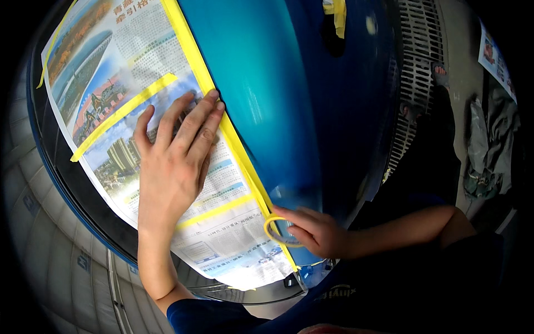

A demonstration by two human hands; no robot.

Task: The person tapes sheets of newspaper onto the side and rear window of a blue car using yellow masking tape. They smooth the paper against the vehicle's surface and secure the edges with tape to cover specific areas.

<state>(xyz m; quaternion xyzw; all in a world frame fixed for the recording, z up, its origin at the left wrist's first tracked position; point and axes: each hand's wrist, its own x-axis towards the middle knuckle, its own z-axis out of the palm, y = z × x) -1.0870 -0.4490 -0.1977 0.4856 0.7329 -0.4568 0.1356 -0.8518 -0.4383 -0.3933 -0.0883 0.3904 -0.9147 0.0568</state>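
In the head view, ahead of the body, the left hand (pixel 172 161) lies palm down with its fingers spread on printed newspaper sheets (pixel 147 61). Its foremost fingertips rest at a long yellow paper-tape strip (pixel 239 149), which runs along the sheets' right edge. The hand grips nothing.

To the right of and nearer the body than the left hand, the right hand (pixel 320 232) is closed on a narrow yellow ring-shaped tape roll (pixel 267 229), held between thumb and fingers. The roll sits at the left of this hand, beside the lower part of the long strip. The index fingertip is at the strip; whether it presses cannot be told.

Beyond the left hand's fingers, a yellow cross strip (pixel 122 118) slants over the sheets. Between the two hands, a second, shorter yellow strip (pixel 219 211) crosses the paper.

To the right of the left hand and beyond the right hand, a glossy blue curved panel (pixel 261 83) borders the long strip. Farther right lies a grey slotted grating (pixel 417 72).
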